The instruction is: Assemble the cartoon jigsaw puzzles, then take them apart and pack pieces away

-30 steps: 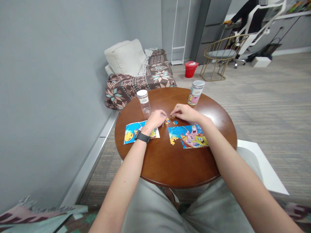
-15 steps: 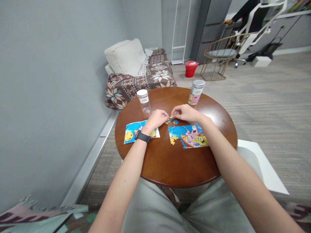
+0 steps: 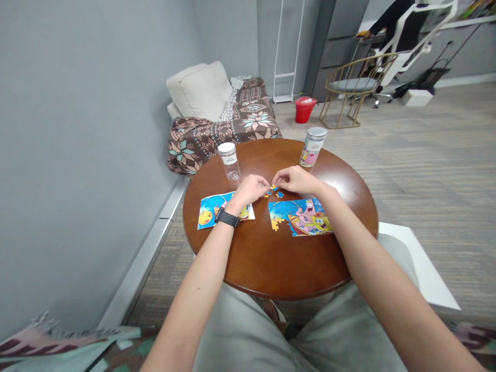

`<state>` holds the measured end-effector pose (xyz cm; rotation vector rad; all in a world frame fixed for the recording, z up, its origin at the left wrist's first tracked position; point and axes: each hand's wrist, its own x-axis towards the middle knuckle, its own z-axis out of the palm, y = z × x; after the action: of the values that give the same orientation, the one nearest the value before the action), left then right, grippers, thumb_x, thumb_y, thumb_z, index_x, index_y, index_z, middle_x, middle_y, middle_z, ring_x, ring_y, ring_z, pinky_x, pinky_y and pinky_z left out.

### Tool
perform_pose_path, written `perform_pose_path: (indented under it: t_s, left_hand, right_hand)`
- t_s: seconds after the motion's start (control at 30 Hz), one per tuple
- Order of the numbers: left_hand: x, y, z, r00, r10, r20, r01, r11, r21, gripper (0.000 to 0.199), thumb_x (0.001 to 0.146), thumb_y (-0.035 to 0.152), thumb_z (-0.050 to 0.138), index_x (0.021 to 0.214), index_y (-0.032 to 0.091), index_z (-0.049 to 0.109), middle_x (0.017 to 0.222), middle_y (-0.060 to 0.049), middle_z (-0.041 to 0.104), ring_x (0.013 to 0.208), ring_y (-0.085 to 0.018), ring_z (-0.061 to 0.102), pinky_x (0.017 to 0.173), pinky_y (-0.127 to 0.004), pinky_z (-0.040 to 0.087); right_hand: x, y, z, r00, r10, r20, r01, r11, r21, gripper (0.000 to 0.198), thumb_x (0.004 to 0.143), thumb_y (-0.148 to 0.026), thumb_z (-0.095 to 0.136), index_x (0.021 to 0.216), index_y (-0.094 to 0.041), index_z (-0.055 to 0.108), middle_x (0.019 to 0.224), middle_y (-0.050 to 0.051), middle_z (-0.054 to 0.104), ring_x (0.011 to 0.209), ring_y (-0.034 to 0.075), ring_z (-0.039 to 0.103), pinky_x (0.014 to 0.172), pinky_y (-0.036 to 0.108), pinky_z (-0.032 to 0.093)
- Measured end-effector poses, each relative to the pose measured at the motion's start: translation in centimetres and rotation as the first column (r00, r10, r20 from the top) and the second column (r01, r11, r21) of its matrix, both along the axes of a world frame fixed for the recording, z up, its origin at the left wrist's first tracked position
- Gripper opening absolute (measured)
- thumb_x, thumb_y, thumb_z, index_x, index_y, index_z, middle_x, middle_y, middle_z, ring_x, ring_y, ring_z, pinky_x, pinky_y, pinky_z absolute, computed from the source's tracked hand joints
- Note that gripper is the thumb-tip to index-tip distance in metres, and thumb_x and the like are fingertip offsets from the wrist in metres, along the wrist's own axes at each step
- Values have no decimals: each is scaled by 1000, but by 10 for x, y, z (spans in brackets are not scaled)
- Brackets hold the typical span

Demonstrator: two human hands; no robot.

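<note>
Both hands meet over a few loose blue and yellow puzzle pieces (image 3: 279,195) on the round table. My right hand (image 3: 296,180) is closed, its fingertips pinching a yellow and blue puzzle piece (image 3: 274,187). Just to its left, my left hand (image 3: 251,188) has its fingers drawn together above another loose piece (image 3: 267,194); whether anything is between them is hidden. Nearer me lies a partly joined cartoon puzzle (image 3: 306,217), its lower left edge jagged, its right side under my right forearm. A matching picture sheet (image 3: 211,209) lies partly beneath my left wrist.
On the brown table (image 3: 267,263) stand a clear jar with a white lid (image 3: 229,161) and a printed can (image 3: 312,147). Beyond are a sofa with a patterned cover (image 3: 232,124), a red bin (image 3: 305,109), a gold-framed chair (image 3: 354,85) and a person's dark sleeve (image 3: 389,18).
Hardly anything differs. My left fingertips have shifted very slightly right, towards my right hand; the joined puzzle, the sheet and the jars stay put.
</note>
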<state>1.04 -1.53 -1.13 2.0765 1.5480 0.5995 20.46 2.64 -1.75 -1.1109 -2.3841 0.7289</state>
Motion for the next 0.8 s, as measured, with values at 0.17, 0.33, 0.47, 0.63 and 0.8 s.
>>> perform_pose_path:
  t_s: [0.17,0.33,0.47,0.63,0.8]
  left_hand:
    - [-1,1,-2,1000,-15,3,15,1000,16,18,79,23,63,84,14,78,71,-2,69,65,-12,55,66,-23,41]
    - [0,-1,-1,1000,-22,13,21,1000,18,18,79,24,64,83,14,78,68,-2,67,64,-12,55,67,-23,42]
    - [-1,0,-1,1000,-24,4,24,999,24,18,79,22,63,83,15,78,69,-2,68,65,-12,56,67,-23,43]
    - [-1,2,-1,999,-24,-23,25,999,33,18,79,21,62,85,16,78,75,-3,71,71,-15,61,72,-24,46]
    - [-1,0,-1,997,41,-73,-39,999,30,18,80,20,61,89,16,77,84,-6,73,81,-18,65,81,-26,49]
  right_hand:
    - [0,1,-1,1000,9,2,-9,1000,12,22,76,-13,57,88,-15,75,80,4,77,75,15,70,72,23,52]
    - [0,1,-1,1000,14,4,-14,999,30,22,77,-14,57,88,-16,76,78,4,76,71,14,68,70,23,50]
    - [1,3,-2,1000,24,10,-24,999,45,24,77,-13,57,89,-15,77,78,4,75,69,13,66,69,23,50]
    - [2,5,-4,999,39,34,-42,996,77,26,77,-13,56,90,-17,78,84,4,77,71,14,65,72,23,49]
    - [3,5,-5,998,46,49,-50,995,85,27,78,-12,55,90,-17,78,89,4,77,75,15,66,75,24,49]
